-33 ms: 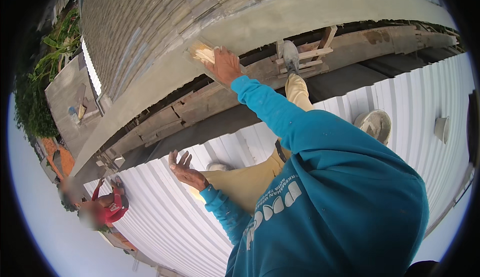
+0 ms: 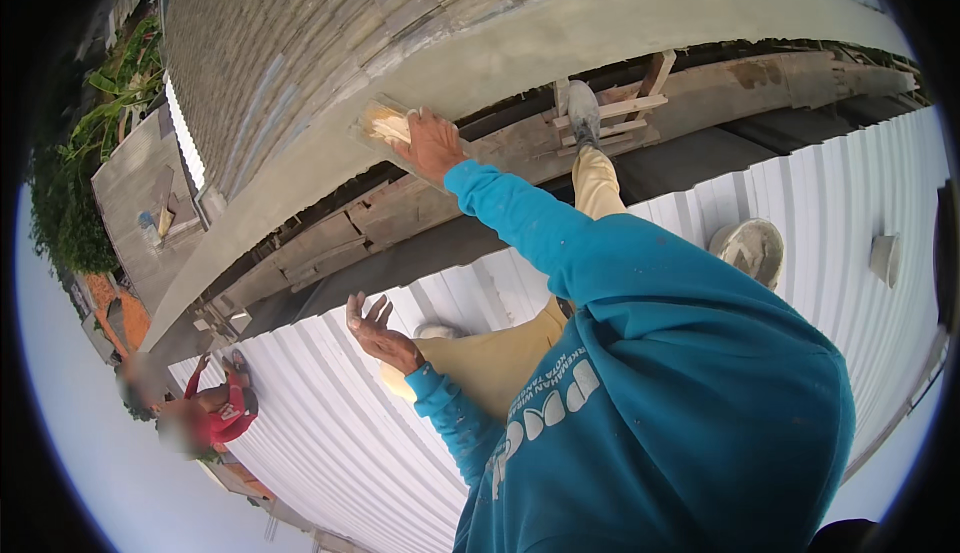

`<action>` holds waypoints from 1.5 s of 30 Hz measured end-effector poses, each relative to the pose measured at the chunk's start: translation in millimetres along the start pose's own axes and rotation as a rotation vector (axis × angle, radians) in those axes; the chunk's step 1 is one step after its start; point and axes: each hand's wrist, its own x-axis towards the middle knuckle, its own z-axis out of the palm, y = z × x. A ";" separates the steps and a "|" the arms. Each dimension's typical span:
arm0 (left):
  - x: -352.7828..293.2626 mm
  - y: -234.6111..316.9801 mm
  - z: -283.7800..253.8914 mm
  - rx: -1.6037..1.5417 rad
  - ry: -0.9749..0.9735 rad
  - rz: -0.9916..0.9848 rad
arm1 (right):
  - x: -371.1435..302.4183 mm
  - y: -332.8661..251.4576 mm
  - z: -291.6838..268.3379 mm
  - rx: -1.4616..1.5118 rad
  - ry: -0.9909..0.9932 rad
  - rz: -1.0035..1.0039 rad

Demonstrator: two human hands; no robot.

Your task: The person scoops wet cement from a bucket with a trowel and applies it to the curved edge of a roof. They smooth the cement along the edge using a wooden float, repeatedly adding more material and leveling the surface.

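Note:
My right hand (image 2: 432, 145) grips the pale wooden handle of a plastering float (image 2: 380, 118). The float lies against a smooth grey cement band (image 2: 300, 168) that runs along the edge of a tiled roof (image 2: 300, 53). My fingers hide part of the handle, and the float's far end is partly behind my hand. Lower down, my left hand (image 2: 383, 333) hangs in the air over white corrugated roofing (image 2: 330, 393). Its fingers are loosely bent and apart, with nothing in them.
Below the band runs a gap with old boards (image 2: 340, 243) and a small wooden frame (image 2: 620, 113), where one of my shoes rests. A bucket of cement (image 2: 750, 250) and a smaller pail (image 2: 884, 260) stand on the white roofing. At far left crouches a person in red (image 2: 232, 415).
My right hand and the float have slid a little to the left along the cement band. The left hand has shifted slightly right.

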 end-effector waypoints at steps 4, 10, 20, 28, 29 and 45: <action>-13.5 -45.5 22.9 0.014 -0.124 -0.082 | -18.5 -40.7 26.8 0.192 -0.150 0.019; -2.6 -64.3 35.3 0.002 -0.151 -0.163 | 11.1 75.6 -146.6 0.289 0.198 0.353; 5.1 -52.5 42.1 0.005 -0.197 -0.177 | 51.5 397.8 -436.7 -0.555 0.610 0.701; -3.2 -34.4 25.4 -0.056 -0.169 -0.143 | 60.9 140.2 -159.3 -0.364 0.529 0.099; -3.3 -30.1 23.0 -0.072 -0.153 -0.143 | 60.7 109.8 -122.6 -0.322 0.491 0.099; -0.2 -50.8 34.6 -0.009 -0.125 -0.193 | 35.4 97.5 -125.9 -0.455 0.287 -0.073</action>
